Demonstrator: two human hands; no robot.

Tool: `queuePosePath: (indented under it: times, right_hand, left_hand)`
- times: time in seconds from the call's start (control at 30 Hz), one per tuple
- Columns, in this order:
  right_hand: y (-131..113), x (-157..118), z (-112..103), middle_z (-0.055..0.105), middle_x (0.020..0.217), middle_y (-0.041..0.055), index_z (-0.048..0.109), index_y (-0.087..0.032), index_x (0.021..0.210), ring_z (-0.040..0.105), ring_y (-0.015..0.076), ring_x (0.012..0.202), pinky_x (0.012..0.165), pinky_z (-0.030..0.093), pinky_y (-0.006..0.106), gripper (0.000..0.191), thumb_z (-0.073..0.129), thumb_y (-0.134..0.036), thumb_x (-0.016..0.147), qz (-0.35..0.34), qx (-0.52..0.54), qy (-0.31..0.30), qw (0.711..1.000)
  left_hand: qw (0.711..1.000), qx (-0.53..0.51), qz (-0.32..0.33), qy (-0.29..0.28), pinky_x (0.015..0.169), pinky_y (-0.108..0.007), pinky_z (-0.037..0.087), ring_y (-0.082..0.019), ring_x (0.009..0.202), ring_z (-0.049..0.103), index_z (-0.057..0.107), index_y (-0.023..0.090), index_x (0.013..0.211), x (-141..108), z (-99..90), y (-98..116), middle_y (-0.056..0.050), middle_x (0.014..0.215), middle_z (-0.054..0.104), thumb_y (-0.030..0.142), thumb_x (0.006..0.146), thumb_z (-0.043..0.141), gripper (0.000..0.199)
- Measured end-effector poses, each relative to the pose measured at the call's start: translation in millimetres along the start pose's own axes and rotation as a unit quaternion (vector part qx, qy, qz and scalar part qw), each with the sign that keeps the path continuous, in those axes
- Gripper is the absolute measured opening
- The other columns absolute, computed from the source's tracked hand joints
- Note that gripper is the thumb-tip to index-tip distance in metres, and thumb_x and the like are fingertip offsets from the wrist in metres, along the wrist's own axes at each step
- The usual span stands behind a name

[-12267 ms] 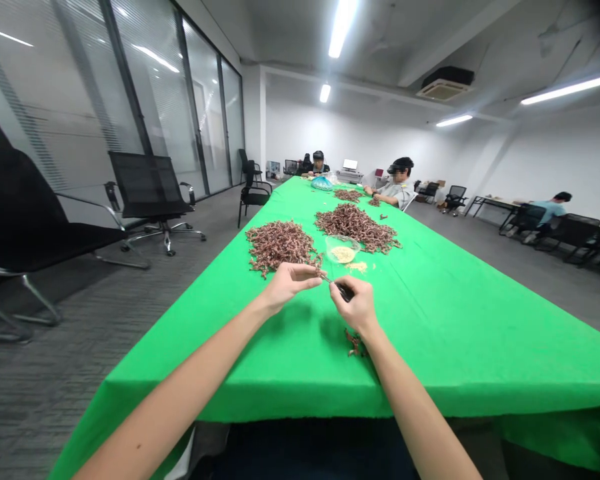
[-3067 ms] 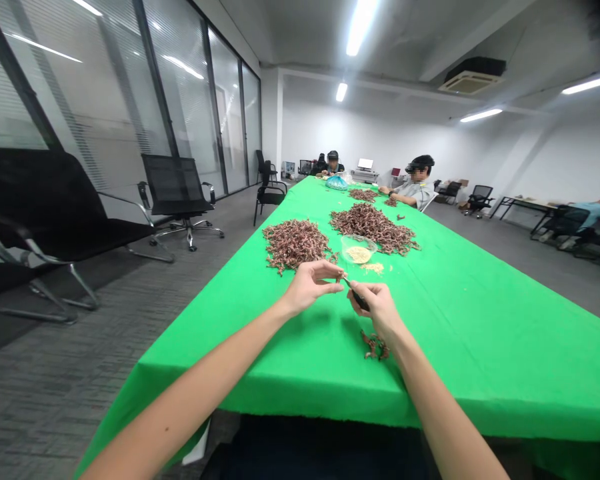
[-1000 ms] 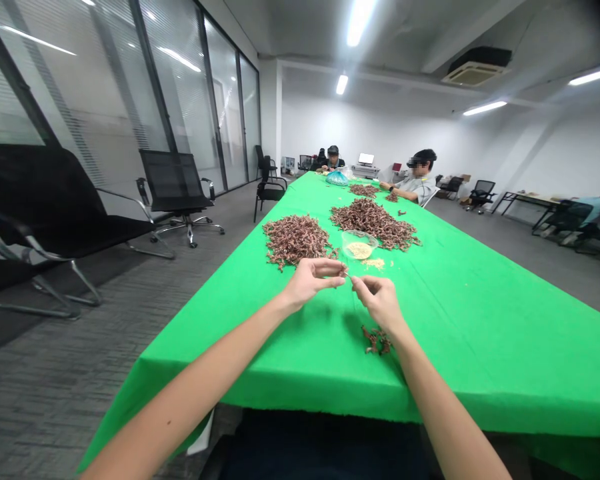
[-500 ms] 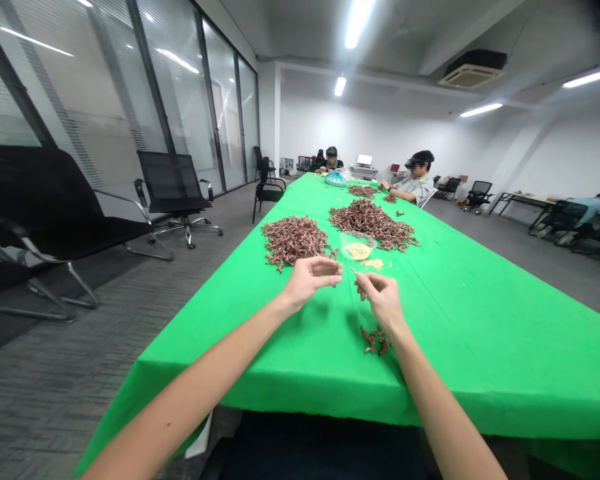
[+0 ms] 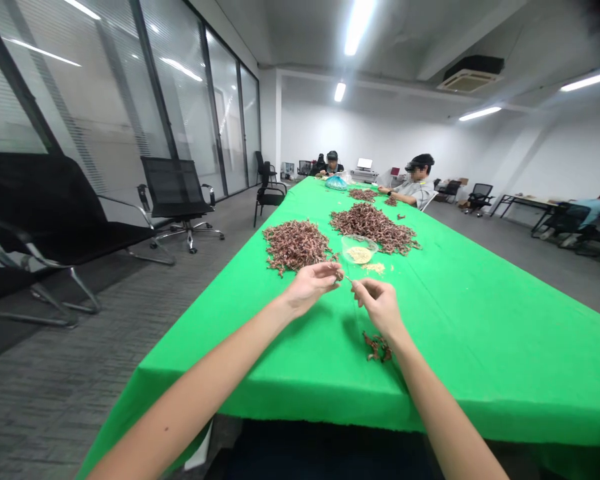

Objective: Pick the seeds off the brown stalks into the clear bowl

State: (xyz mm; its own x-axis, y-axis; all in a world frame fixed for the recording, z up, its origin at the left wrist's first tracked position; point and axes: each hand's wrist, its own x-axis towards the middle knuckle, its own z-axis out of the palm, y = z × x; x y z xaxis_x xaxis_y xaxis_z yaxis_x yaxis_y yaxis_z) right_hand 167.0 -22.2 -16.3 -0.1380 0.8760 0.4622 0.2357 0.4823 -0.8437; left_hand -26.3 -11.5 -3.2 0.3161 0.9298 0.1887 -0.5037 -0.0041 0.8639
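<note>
My left hand (image 5: 314, 285) is closed on a small brown, knobbly dried piece (image 5: 339, 275) at its fingertips. My right hand (image 5: 380, 305) pinches a thin, metallic-looking tool (image 5: 349, 280), whose tip points at that piece; whether they touch is too small to tell. Just beyond the hands stands a clear plastic bowl (image 5: 359, 249) with pale bits inside, and more pale crumbs (image 5: 375, 268) lie beside it. Several dark brown pieces (image 5: 377, 347) lie on the cloth below my right wrist.
A brown heap (image 5: 297, 245) lies beyond my left hand; a larger heap (image 5: 375, 227) lies behind the bowl. The green cloth (image 5: 480, 320) covers the long table. Another person (image 5: 420, 187) sits at the right side, one more (image 5: 333, 163) at the far end, near a blue bag (image 5: 336, 182).
My hands have come closer together, and the tool's tip now reaches the brown piece at my left fingertips. My left fingers have closed more. The view has tilted up slightly.
</note>
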Motion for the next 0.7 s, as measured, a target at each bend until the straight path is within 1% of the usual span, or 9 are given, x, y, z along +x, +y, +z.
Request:
queuePosePath:
  times: [0.13,0.23,0.3,0.4,0.6,0.7]
  right_hand:
    - [-1.5,-0.5,1.4,0.057,0.058,0.0010,0.064,-0.016,0.068,0.050,0.0129,0.052,0.051,0.040,0.026,0.046,0.059,-0.060,0.084,-0.005,0.002,-0.004,1.000]
    - [-2.3,-0.8,1.7,0.057,0.058,0.0008,0.065,-0.016,0.069,0.050,0.0128,0.052,0.052,0.040,0.026,0.046,0.059,-0.060,0.084,-0.011,0.006,-0.003,1.000]
    - [-2.4,-0.9,1.9,0.058,0.060,0.0007,0.065,-0.016,0.071,0.050,0.0127,0.053,0.053,0.041,0.025,0.045,0.059,-0.058,0.084,-0.014,0.004,0.001,1.000]
    - [-2.1,-1.1,2.4,0.058,0.061,0.0007,0.065,-0.016,0.071,0.050,0.0129,0.054,0.054,0.041,0.025,0.043,0.059,-0.056,0.085,-0.017,-0.005,0.005,1.000]
    - [-2.6,-1.9,3.1,0.058,0.061,0.0011,0.064,-0.016,0.069,0.049,0.0122,0.054,0.052,0.038,0.024,0.042,0.059,-0.054,0.086,-0.030,-0.034,0.012,0.999]
    - [-3.4,-1.9,3.4,0.059,0.062,0.0015,0.066,-0.015,0.070,0.049,0.0124,0.054,0.052,0.038,0.024,0.043,0.058,-0.054,0.087,-0.032,-0.041,0.012,0.999]
  left_hand:
    - [0.999,-0.014,-0.025,-0.035,0.095,-0.044,0.049,-0.019,0.098,0.064,0.070,0.017,0.106,-3.8,2.3,3.0,-0.008,0.101,0.069,0.020,0.073,0.080,0.035]
    - [0.998,-0.016,-0.027,-0.049,0.093,-0.042,0.050,-0.019,0.098,0.063,0.068,0.016,0.109,-4.3,3.6,3.7,-0.009,0.099,0.067,0.021,0.079,0.076,0.032]
    - [0.999,-0.013,-0.030,-0.039,0.088,-0.035,0.051,-0.018,0.094,0.063,0.068,0.014,0.108,-3.5,4.1,3.3,-0.009,0.096,0.066,0.020,0.080,0.074,0.029]
    - [0.999,-0.009,-0.041,-0.013,0.078,-0.027,0.048,-0.014,0.085,0.062,0.069,0.012,0.105,-1.9,4.8,2.5,-0.008,0.090,0.065,0.017,0.079,0.073,0.026]
    - [0.998,-0.008,-0.056,0.012,0.066,-0.023,0.042,-0.012,0.075,0.059,0.068,0.008,0.102,-0.3,6.0,2.6,-0.008,0.086,0.064,0.010,0.082,0.064,0.021]
    - [0.997,-0.002,-0.070,0.031,0.062,-0.023,0.040,-0.011,0.069,0.057,0.067,0.007,0.101,0.0,5.2,2.6,-0.008,0.083,0.062,0.010,0.084,0.060,0.019]
